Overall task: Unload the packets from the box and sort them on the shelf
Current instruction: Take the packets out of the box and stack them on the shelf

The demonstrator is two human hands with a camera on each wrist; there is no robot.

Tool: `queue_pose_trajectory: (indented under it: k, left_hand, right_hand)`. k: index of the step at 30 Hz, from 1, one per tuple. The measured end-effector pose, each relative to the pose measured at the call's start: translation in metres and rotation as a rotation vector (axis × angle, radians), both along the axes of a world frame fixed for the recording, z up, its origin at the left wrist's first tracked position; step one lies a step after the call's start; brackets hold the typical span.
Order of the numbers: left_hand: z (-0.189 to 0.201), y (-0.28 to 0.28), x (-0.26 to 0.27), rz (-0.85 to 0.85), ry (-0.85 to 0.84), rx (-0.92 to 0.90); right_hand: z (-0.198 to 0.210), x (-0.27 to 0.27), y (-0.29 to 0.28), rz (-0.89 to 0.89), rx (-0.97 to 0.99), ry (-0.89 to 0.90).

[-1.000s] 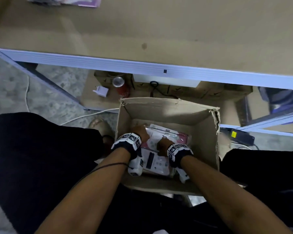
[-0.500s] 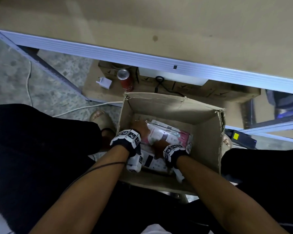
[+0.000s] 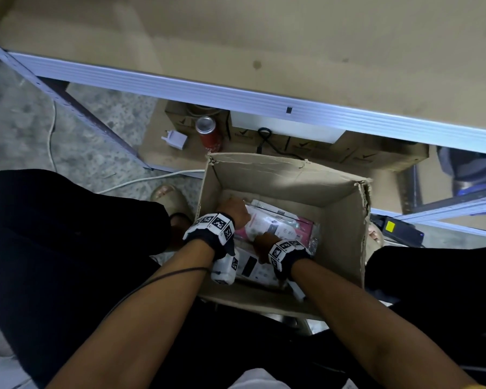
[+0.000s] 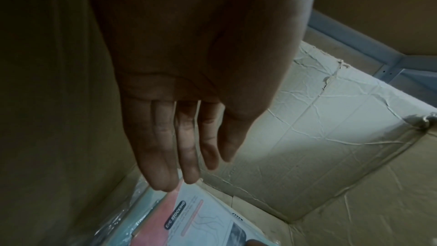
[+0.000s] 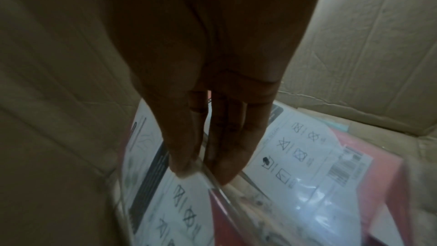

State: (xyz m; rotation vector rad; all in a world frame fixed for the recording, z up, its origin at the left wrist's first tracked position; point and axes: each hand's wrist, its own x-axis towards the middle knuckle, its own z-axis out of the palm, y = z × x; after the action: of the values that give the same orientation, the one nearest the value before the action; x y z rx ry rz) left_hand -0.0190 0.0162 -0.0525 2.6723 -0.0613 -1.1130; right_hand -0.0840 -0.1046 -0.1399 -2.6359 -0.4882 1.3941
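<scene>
While both hands reach down into the box [image 3: 289, 175], the packets [image 3: 275, 226] lie flat on its floor as a stack in clear plastic, directly under the fingertips. In the head view the top packet's long axis runs across the person, from near left to far right. The left hand [image 4: 189, 81] hangs with fingers straight and close together, their tips at the packet's left corner beside the box wall, gripping nothing. The right hand [image 5: 212, 91] sits at the packet's near edge, its thumb and fingers pressed together on the plastic film, seemingly pinching it. With a hand at either end, the lift likely goes straight up, then forward to the shelf [image 3: 264, 32], which lies just beyond the box.
</scene>
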Motion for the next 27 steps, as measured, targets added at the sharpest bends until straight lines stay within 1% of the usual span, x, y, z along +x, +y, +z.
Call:
queue_pose_trajectory:
  k: [8, 11, 17, 22, 24, 27]
  left_hand:
    - [0.004, 0.001, -0.001, -0.022, 0.022, -0.023]
    - [0.005, -0.002, -0.001, -0.017, 0.031, -0.023]
    - [0.0, -0.009, 0.001, -0.021, 0.043, -0.015]
    - [-0.015, -0.02, 0.005, -0.043, 0.059, -0.017]
    - [-0.026, -0.023, 0.005, -0.074, 0.014, -0.033]
    - [-0.047, -0.028, 0.004, -0.123, -0.055, -0.118]
  right_hand:
    - [0.009, -0.002, -0.001, 0.01, 0.011, 0.017]
    - [0.017, 0.003, -0.006, -0.021, 0.022, 0.014]
    - [0.029, 0.011, -0.019, -0.01, -0.067, 0.026]
    - [0.034, 0.003, -0.031, -0.091, -0.056, 0.01]
    - [0.035, 0.0, -0.033, -0.126, -0.043, 0.02]
    - [0.036, -0.007, -0.036, -0.13, -0.027, 0.049]
